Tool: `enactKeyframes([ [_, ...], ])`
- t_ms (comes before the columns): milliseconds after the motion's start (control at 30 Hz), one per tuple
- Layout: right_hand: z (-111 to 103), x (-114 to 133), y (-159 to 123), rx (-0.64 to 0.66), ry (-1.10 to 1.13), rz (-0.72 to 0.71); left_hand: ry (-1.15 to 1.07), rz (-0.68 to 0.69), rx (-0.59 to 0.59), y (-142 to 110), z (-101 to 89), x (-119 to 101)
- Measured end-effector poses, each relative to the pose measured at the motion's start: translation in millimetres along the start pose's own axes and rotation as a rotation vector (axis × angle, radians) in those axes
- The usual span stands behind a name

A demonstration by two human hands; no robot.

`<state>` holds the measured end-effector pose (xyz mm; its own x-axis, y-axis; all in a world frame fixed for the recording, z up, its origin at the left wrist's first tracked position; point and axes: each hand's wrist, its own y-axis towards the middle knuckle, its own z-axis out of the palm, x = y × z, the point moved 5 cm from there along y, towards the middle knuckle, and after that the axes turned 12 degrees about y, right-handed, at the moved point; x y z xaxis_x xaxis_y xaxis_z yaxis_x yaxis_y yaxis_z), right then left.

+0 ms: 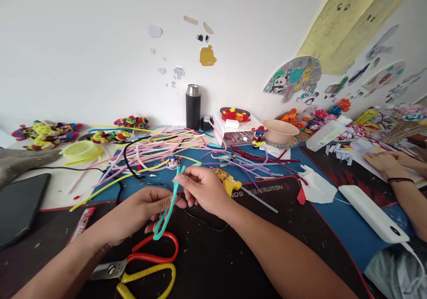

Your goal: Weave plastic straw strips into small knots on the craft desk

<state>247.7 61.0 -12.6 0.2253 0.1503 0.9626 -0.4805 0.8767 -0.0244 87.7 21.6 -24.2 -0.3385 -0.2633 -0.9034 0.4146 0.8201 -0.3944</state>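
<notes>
A teal pipe cleaner (162,224), bent double into a long narrow loop, is held between my two hands over the dark mat. The thumb and fingers of my right hand (200,187) pinch it near its two upper ends. Lower down, my left hand (150,208) grips the middle, with the rounded end hanging below. Under my left hand lie scissors (151,261) with one red and one yellow handle. Just beyond my right hand rests a yellow glue gun (230,184) with a clear glue stick (260,199). A small pipe-cleaner figure (173,162) sits behind my hands.
Loose pink and yellow pipe cleaners (160,144) spread across the back. A black thermos (193,107) stands by the wall, near a beige bowl (280,132). At right are a white power bank (373,212) and another person's hands (383,162). A dark tablet (23,205) lies left.
</notes>
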Motion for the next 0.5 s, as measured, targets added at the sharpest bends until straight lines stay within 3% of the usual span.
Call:
enactKeyframes([
  [400,0.3,-4.1,-0.3,0.021,-0.029,-0.001,0.105,0.049,0.037,-0.3,3.2,-5.6],
  [500,-0.3,-2.1,-0.8,0.021,-0.063,-0.021,0.071,0.116,-0.081,0.9,-8.2,-7.2],
])
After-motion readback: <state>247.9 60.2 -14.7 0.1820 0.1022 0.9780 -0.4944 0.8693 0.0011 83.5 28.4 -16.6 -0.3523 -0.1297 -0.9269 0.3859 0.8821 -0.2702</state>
